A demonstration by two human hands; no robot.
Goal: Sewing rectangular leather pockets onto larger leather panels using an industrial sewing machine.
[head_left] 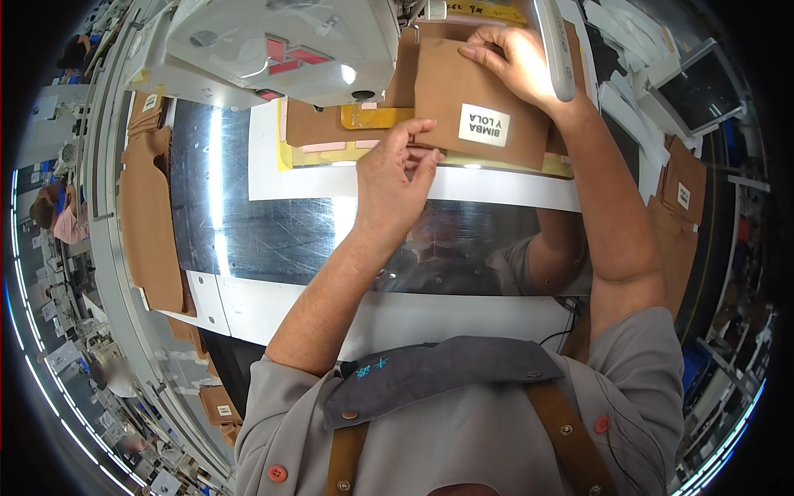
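A flat brown fabric panel (pixel 447 91) with a white printed label (pixel 484 126) lies tilted beneath the machine head. My left hand (pixel 393 178) pinches the panel's lower left corner between thumb and fingers. At the far edge, my right hand (pixel 517 66) has its thumb and forefinger closed on the same panel. More brown fabric (pixel 314 124) lies under it on a template with a yellow border (pixel 285 157), and a yellow strip (pixel 376 117) crosses that fabric just left of the panel.
A large pale sewing machine head (pixel 281 50) hangs over the far left. A white lamp arm (pixel 554 50) stands beside my right hand. Brown pieces (pixel 150 223) are piled at the left, others (pixel 682 186) at the right. The shiny metal plate (pixel 289 231) spans the near side.
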